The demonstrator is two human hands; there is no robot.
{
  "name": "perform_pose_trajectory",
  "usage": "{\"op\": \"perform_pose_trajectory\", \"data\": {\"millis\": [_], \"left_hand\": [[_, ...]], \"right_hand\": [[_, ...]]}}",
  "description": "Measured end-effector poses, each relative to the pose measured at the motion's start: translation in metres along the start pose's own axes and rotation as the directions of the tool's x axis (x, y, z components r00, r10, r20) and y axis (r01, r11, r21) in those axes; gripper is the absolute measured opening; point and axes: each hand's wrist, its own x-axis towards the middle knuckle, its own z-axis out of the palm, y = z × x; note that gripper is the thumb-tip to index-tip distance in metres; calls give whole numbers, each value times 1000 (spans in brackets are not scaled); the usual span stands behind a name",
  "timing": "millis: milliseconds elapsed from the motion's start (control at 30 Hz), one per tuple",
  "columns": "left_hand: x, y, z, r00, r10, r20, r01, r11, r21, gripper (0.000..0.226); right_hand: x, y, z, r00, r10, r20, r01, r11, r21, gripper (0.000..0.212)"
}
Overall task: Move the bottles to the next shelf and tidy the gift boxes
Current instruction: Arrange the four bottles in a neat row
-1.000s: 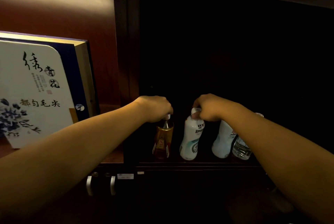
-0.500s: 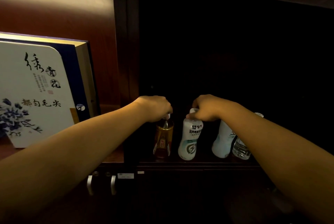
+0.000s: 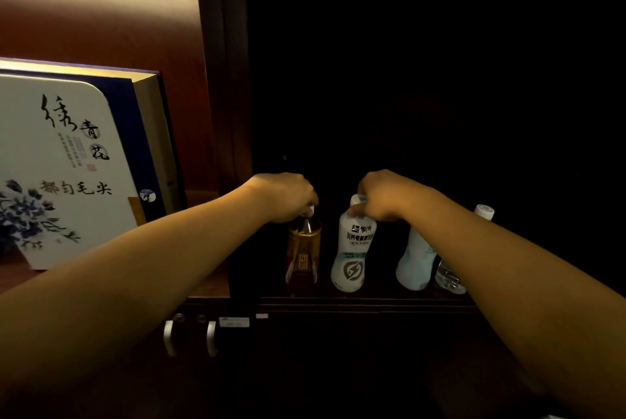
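Several bottles stand in a row on the dark right-hand shelf. My left hand grips the cap of an amber tea bottle at the left of the row. My right hand grips the neck of a white bottle with a lightning mark. A second white bottle and a clear water bottle stand behind my right forearm, partly hidden. A white and blue gift box with flower print leans upright in the lit left compartment.
A dark wooden divider separates the lit left compartment from the dark one. Below the shelf edge are cabinet doors with two pale handles and small labels. The back of the right compartment is too dark to make out.
The white bottle in my right hand has shifted slightly left and turned a little. My left hand stays on the amber bottle's cap.
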Motion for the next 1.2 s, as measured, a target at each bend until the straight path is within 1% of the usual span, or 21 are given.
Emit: {"op": "perform_pose_trajectory", "data": {"millis": [67,200,367,567,667,733,800,867,933,967,1067,1133,1200], "left_hand": [[0,0,1,1000,-19,9,19,999,-26,39],[-1,1,1,999,-43,14,43,999,-25,42],[-2,1,1,999,-44,17,44,998,-34,40],[-3,0,3,999,-50,21,50,998,-37,41],[-1,0,6,998,-60,20,61,996,-65,42],[0,1,6,998,-65,19,67,991,-112,42],[0,1,5,997,-69,30,73,984,-161,45],[-1,1,4,997,-70,26,74,981,-179,48],[-1,2,-1,997,-79,-9,75,976,-207,50],[-1,3,-4,996,-89,-29,79,965,-252,49],[0,7,-17,985,-145,-94,95,909,-406,44],[4,12,-25,980,-159,-124,96,909,-406,42],[10,23,-33,974,-163,-156,97,927,-361,41]], "right_hand": [[0,2,0,1000,-8,5,8,1000,12,41],[0,5,3,1000,-28,-6,28,1000,9,41],[4,4,6,999,-26,-22,26,1000,1,43],[3,2,11,999,-12,-50,12,1000,3,37],[1,5,12,999,-10,-44,11,1000,13,42],[-1,9,13,999,-21,-36,23,998,65,44],[-4,15,16,999,-28,-31,32,987,160,46],[-8,23,19,999,-25,-44,34,970,240,59],[-13,34,20,995,16,-99,16,947,319,67],[-15,40,19,991,36,-128,10,939,343,66],[-21,66,16,978,47,-202,25,941,338,44],[-23,84,14,976,37,-217,28,957,288,34],[-24,104,13,977,19,-213,37,967,254,28]]}}
